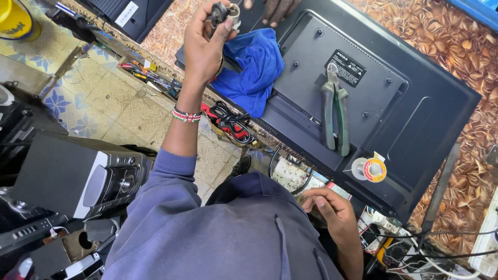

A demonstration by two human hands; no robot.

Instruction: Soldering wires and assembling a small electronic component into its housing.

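1. Upper middle of the frame: my left hand [203, 44] is raised, its grip closed on a small black and silver part [224, 14].
2. Just right, a blue cloth [254, 67] lies on the black television back [384, 103].
3. Centre right: green-handled pliers [334, 116], then a solder spool [369, 169].
4. Lower middle: my right hand [328, 205] hangs loosely curled, holding nothing, at the table edge.

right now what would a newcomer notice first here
The black TV lying back-up across the bench, with green pliers and a solder spool on it. Next, the blue cloth at its left edge, and above it the left hand raised, pinching a small dark part.
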